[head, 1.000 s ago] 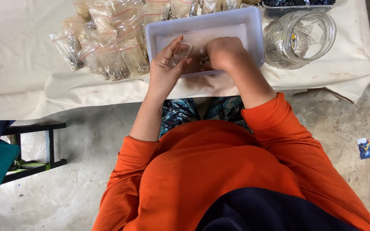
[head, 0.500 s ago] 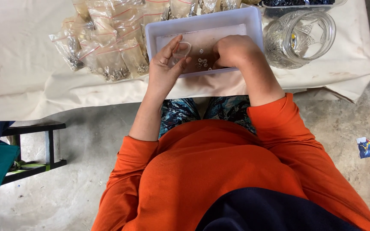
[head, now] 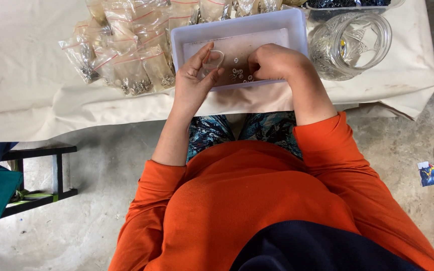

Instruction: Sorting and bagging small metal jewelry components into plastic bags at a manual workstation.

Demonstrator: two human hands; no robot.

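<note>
Head view looks straight down on a person in an orange top seated at a cloth-covered tabletop (head: pixel 36 75), both hands reaching into a shallow white plastic tray (head: pixel 297 25) at its near edge. The left hand (head: pixel 194 75) holds a small clear plastic bag (head: pixel 216 59) pinched between thumb and fingers, its mouth turned toward the middle of the tray; the grip is closed on the bag's upper edge. The right hand (head: pixel 275 61) is curled with fingertips down on the tray floor, just right of a scatter of small metal rings (head: pixel 238 74); whether it has one pinched I cannot tell, as the fingertips are hidden under the knuckles. The rings look tiny, light, hard and smooth, so they would likely slide on the slick tray and slip from a loose pinch; a fingertip-and-thumb pinch across the rim, or pressing and dragging one to the tray wall, seems the surest hold. The bag is thin, limp and crinkly, best held near its opening so it stays spread. To the left and far side of the tray lies a heap of filled small bags (head: pixel 126 55) with red seal strips, each holding dark metal bits. To the right, touching or just beside the tray, stands a clear glass jar (head: pixel 352 45). A dark container (head: pixel 347 4) sits at the far edge.
</note>
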